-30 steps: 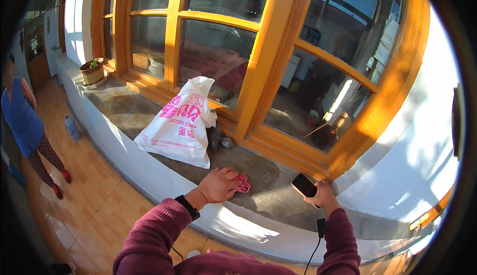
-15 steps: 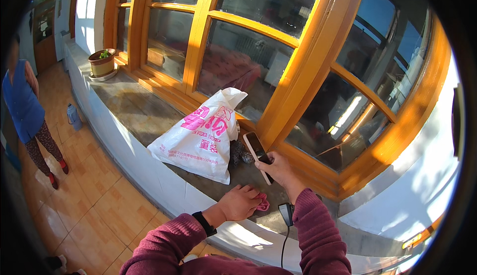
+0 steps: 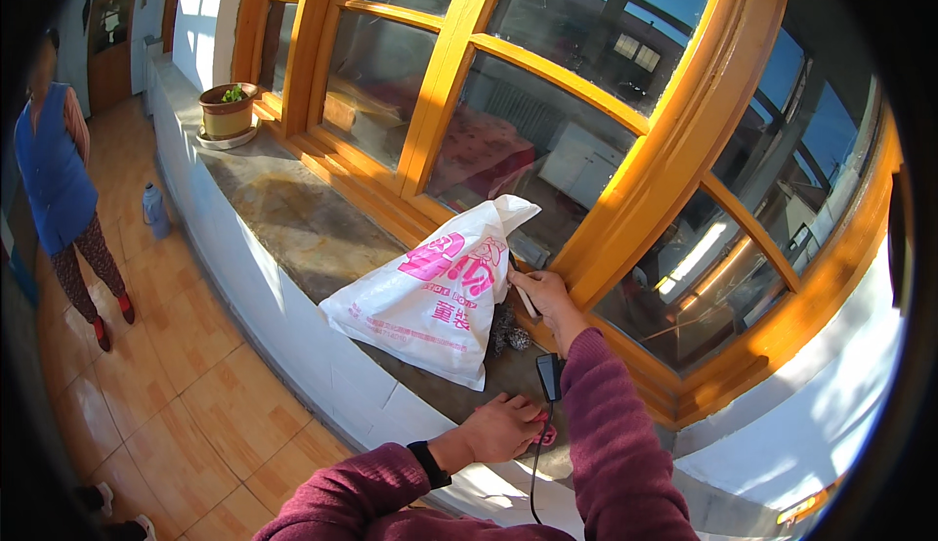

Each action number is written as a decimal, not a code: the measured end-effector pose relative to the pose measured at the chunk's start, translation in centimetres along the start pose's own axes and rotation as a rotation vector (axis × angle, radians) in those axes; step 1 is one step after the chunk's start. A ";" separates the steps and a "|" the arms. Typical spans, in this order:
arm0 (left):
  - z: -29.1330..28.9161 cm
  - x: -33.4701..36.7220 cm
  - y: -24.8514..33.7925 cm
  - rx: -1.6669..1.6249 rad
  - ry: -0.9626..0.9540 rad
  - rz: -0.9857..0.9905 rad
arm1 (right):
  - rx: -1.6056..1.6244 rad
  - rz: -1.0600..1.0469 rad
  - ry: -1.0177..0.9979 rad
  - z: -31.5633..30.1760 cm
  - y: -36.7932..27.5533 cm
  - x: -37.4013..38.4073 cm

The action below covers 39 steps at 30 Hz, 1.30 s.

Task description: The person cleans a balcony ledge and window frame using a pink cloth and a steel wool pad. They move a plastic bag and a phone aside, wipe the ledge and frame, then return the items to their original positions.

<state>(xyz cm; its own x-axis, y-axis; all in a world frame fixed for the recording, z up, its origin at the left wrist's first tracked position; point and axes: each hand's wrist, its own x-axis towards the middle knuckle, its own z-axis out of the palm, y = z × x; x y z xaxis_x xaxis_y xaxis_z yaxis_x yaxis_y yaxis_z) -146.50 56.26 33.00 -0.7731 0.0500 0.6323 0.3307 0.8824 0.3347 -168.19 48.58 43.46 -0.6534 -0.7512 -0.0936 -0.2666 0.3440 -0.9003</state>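
Observation:
My right hand grips a mobile phone by its side, at the right edge of a white plastic bag with pink print. The phone is seen nearly edge-on and partly hidden by the bag and my fingers. Lower down, my left hand is closed over a crumpled pink cloth on the stone sill. A dark, curly bundle, its kind unclear, lies between the bag and my right wrist. Beside my right forearm is a black adapter with a cord hanging down.
Orange wooden window frames rise behind the sill. A potted plant stands at the sill's far left end. On the tiled floor to the left are a person in a blue vest and a blue bottle.
My right hand has carried the phone forward, close against the bag, and turned it edge-on. My left hand stays on the pink cloth. The whole view has shifted somewhat.

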 end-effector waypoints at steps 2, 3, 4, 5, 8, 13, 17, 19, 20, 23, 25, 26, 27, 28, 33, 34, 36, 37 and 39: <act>-0.1 0.0 0.0 0.038 0.003 0.009 | 0.019 -0.031 -0.001 -0.2 0.0 1.0; -0.2 0.0 0.0 0.046 -0.001 0.007 | 0.036 -0.046 -0.003 -0.3 -0.1 1.5; -0.2 0.0 0.0 0.052 -0.002 0.013 | 0.003 -0.008 -0.034 -0.5 -0.1 1.9; -0.3 0.0 -0.1 0.050 -0.008 0.013 | -0.020 0.019 -0.047 -0.6 0.0 2.3; -0.2 0.1 -0.4 0.054 -0.014 0.026 | -0.070 0.022 -0.077 -0.5 0.5 3.6; 0.2 0.0 -0.2 0.020 -0.108 -0.033 | 0.019 -0.062 -0.097 -0.3 2.3 4.2; -0.1 0.2 -0.4 0.066 -0.017 0.005 | -0.160 -0.086 0.080 0.5 2.2 3.4; -0.5 0.2 -0.2 0.034 0.005 0.005 | -0.282 -0.149 0.183 1.3 1.7 2.2; -0.6 0.2 -0.1 0.031 0.000 -0.010 | -0.368 -0.256 0.184 1.3 1.3 1.2; -0.9 0.4 0.1 -0.002 -0.016 -0.049 | -0.504 -0.528 0.221 0.3 1.1 -3.8; -0.9 0.5 0.2 0.040 0.012 -0.042 | -0.545 -0.703 0.191 -0.7 1.3 -7.6; -0.9 0.6 0.2 0.041 0.039 -0.043 | -0.578 -0.696 0.161 -1.7 1.8 -10.0; -0.9 0.6 0.2 0.050 0.010 -0.054 | -0.613 -0.787 0.149 -2.5 2.5 -12.4; -0.8 0.7 0.3 0.070 0.025 -0.068 | -0.631 -0.775 0.131 -3.6 3.3 -14.3; -0.5 0.8 0.6 0.125 0.056 -0.173 | -0.670 -0.592 0.292 -12.9 10.4 -25.7; -0.3 0.9 0.6 0.128 0.077 -0.185 | -0.696 -0.580 0.360 -15.2 12.3 -27.9; 0.1 1.1 0.7 0.148 0.096 -0.198 | -0.758 -0.497 0.490 -20.0 16.7 -32.6; 0.4 1.2 0.6 0.165 0.093 -0.199 | -0.791 -0.412 0.547 -22.3 19.0 -35.0; 1.0 1.4 0.8 0.218 0.109 -0.235 | -0.869 -0.258 0.685 -26.9 23.8 -39.6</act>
<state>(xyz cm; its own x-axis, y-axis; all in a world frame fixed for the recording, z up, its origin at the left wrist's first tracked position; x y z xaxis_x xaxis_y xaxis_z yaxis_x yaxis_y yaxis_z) -147.83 57.53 33.40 -0.7483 -0.2070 0.6302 0.0175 0.9436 0.3307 -167.75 101.68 37.20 -0.6865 -0.4818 0.5445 -0.6760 0.6988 -0.2339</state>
